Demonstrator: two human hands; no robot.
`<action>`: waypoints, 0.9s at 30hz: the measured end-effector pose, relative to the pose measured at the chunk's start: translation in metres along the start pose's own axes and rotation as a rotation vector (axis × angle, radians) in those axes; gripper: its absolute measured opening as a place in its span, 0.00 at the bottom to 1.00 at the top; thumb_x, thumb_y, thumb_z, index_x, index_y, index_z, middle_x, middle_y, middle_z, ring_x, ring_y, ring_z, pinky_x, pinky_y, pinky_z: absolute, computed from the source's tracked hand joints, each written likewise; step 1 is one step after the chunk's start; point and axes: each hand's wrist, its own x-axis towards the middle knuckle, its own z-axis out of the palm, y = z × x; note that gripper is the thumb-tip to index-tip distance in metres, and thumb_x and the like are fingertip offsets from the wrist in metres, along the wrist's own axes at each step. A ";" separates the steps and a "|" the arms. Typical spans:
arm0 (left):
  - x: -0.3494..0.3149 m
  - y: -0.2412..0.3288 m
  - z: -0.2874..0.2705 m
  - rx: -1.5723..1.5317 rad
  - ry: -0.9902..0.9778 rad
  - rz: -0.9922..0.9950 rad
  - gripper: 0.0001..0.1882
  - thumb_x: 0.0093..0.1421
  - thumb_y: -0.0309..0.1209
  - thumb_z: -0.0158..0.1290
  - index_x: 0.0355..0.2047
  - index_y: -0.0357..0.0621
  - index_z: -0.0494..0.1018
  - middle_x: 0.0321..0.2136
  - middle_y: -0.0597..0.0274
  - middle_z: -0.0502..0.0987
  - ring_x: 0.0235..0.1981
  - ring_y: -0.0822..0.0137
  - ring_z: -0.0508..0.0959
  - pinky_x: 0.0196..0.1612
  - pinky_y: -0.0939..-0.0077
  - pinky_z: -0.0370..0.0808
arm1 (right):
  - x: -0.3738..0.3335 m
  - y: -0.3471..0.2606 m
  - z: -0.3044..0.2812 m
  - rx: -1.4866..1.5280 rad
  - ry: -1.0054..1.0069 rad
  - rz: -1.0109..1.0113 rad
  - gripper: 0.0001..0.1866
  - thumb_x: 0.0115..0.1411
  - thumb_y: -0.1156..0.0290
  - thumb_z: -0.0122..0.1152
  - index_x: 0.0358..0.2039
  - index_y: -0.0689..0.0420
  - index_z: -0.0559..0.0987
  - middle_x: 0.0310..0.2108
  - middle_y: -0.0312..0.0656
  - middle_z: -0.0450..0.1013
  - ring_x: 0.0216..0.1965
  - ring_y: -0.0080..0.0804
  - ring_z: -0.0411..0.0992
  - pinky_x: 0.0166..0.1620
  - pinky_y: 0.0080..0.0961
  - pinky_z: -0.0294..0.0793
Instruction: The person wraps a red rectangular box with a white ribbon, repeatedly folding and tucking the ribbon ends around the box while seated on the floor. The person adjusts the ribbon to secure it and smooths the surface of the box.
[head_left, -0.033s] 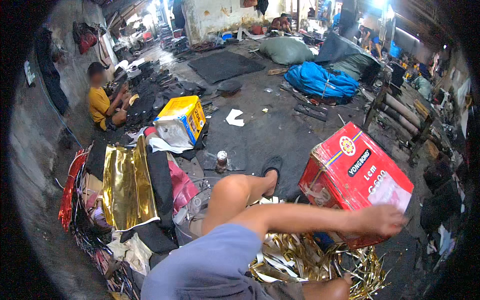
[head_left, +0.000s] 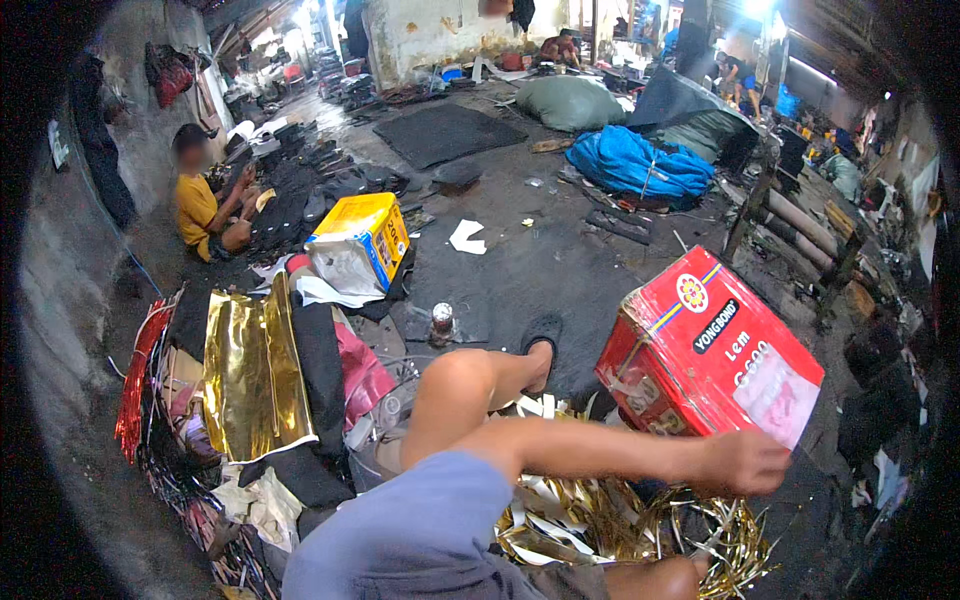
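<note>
Red tin stands on the dark floor to your right, beyond your left hand and the heap of gold strips. Left-hand state: fingers look loosely bent, but blur hides the tips; you cannot tell whether they are pinching anything, nor whether they touch the tin's near edge or only pass in front. Right hand: not made out in this view, state unknown. Handling, as judged: boxy, probably thin sheet metal, stiff along the edges and apt to dent on the flats; the painted face likely slick under dry fingers. Weight cannot be read, as the contents do not show, so assume heavy until you test it. Suggested hold: one palm under the lower near edge, the other on the opposite long edge, rather than by the pale patch, which may be a loose sheet. Orientation: printed face turned up toward you; long axis runs obliquely from far left to near right. The flower emblem sits toward the far-left end, the pale patch toward the near-right end, closest to your left hand.
</note>
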 end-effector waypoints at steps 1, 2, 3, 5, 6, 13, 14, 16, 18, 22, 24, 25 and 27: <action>-0.016 0.029 0.002 0.008 0.279 0.094 0.11 0.47 0.32 0.57 0.25 0.44 0.67 0.28 0.57 0.66 0.31 0.55 0.74 0.30 0.57 0.73 | 0.009 0.005 -0.022 0.048 0.061 0.037 0.17 0.63 0.53 0.65 0.44 0.51 0.85 0.46 0.41 0.83 0.52 0.48 0.78 0.63 0.74 0.39; -0.044 0.055 0.002 -0.194 0.121 0.028 0.13 0.48 0.32 0.59 0.27 0.42 0.67 0.30 0.55 0.67 0.33 0.52 0.74 0.31 0.55 0.74 | 0.015 0.007 -0.046 0.090 0.119 0.074 0.16 0.63 0.53 0.65 0.44 0.51 0.85 0.46 0.40 0.83 0.52 0.48 0.77 0.64 0.75 0.37; -0.079 0.080 0.014 -0.379 -0.018 -0.125 0.15 0.49 0.32 0.60 0.32 0.40 0.67 0.32 0.52 0.68 0.36 0.48 0.75 0.33 0.52 0.75 | 0.019 0.008 -0.068 0.135 0.174 0.105 0.16 0.63 0.53 0.64 0.44 0.50 0.85 0.47 0.40 0.83 0.53 0.48 0.77 0.64 0.75 0.36; -0.201 0.111 0.079 -0.359 -0.082 -0.417 0.26 0.52 0.36 0.62 0.49 0.36 0.70 0.47 0.38 0.73 0.51 0.39 0.76 0.49 0.45 0.76 | 0.021 -0.001 -0.104 0.225 0.247 0.140 0.16 0.63 0.53 0.64 0.43 0.50 0.86 0.47 0.39 0.83 0.53 0.47 0.77 0.66 0.76 0.34; -0.225 0.125 0.082 -0.410 -0.511 -0.730 0.31 0.54 0.38 0.62 0.56 0.36 0.70 0.53 0.35 0.73 0.55 0.38 0.75 0.55 0.44 0.74 | 0.029 0.007 -0.135 0.251 0.328 0.174 0.16 0.63 0.53 0.64 0.43 0.49 0.86 0.47 0.38 0.83 0.54 0.47 0.77 0.66 0.77 0.32; -0.343 0.171 0.048 -0.055 -1.034 -0.933 0.09 0.62 0.29 0.55 0.39 0.50 0.84 0.37 0.53 0.85 0.40 0.54 0.86 0.44 0.52 0.83 | 0.058 0.008 -0.186 0.608 0.049 0.047 0.16 0.66 0.58 0.67 0.48 0.54 0.82 0.29 0.30 0.72 0.24 0.22 0.65 0.23 0.24 0.62; -0.361 0.169 0.046 -0.061 -0.959 -1.048 0.09 0.59 0.30 0.59 0.39 0.49 0.84 0.36 0.52 0.86 0.40 0.54 0.87 0.41 0.53 0.83 | 0.004 -0.070 -0.185 0.644 0.013 0.066 0.13 0.68 0.60 0.65 0.48 0.53 0.80 0.27 0.28 0.68 0.23 0.17 0.62 0.21 0.19 0.58; -0.282 0.127 0.035 -0.312 -1.052 -1.010 0.10 0.61 0.32 0.55 0.39 0.43 0.80 0.33 0.47 0.84 0.36 0.47 0.86 0.39 0.46 0.82 | 0.088 -0.003 -0.218 0.480 -0.163 -0.306 0.08 0.71 0.63 0.62 0.45 0.52 0.79 0.25 0.26 0.65 0.24 0.15 0.61 0.23 0.17 0.58; -0.256 0.108 -0.001 -0.116 -0.916 -1.038 0.07 0.58 0.29 0.57 0.30 0.42 0.84 0.32 0.47 0.86 0.33 0.49 0.87 0.37 0.52 0.84 | -0.004 -0.116 -0.218 0.504 -0.390 -0.336 0.07 0.72 0.64 0.61 0.44 0.53 0.79 0.25 0.27 0.65 0.23 0.14 0.61 0.23 0.17 0.59; -0.263 0.059 -0.026 -0.169 -1.198 -0.966 0.17 0.54 0.41 0.64 0.37 0.42 0.86 0.38 0.47 0.86 0.41 0.46 0.87 0.45 0.52 0.83 | -0.082 -0.230 -0.229 0.412 -0.695 -0.584 0.07 0.72 0.66 0.62 0.41 0.56 0.79 0.26 0.28 0.68 0.23 0.14 0.63 0.26 0.16 0.62; -0.269 0.065 -0.045 -0.096 -1.382 -1.008 0.32 0.52 0.58 0.68 0.46 0.46 0.85 0.46 0.49 0.86 0.47 0.49 0.85 0.49 0.53 0.82 | -0.114 -0.267 -0.241 0.406 -0.792 -0.603 0.06 0.71 0.68 0.62 0.40 0.56 0.79 0.27 0.27 0.69 0.25 0.13 0.64 0.27 0.17 0.63; -0.285 0.073 -0.049 -0.115 -1.388 -1.075 0.35 0.51 0.58 0.69 0.51 0.46 0.83 0.51 0.51 0.84 0.53 0.52 0.83 0.53 0.53 0.81 | -0.126 -0.280 -0.249 0.378 -0.850 -0.590 0.05 0.70 0.69 0.62 0.39 0.56 0.80 0.28 0.26 0.70 0.26 0.13 0.63 0.28 0.18 0.62; -0.310 0.085 -0.057 -0.175 -1.396 -1.054 0.27 0.57 0.41 0.63 0.57 0.45 0.78 0.53 0.54 0.83 0.57 0.53 0.81 0.54 0.53 0.80 | -0.143 -0.288 -0.258 0.400 -0.884 -0.565 0.04 0.70 0.70 0.62 0.40 0.56 0.80 0.26 0.26 0.70 0.25 0.13 0.64 0.27 0.18 0.62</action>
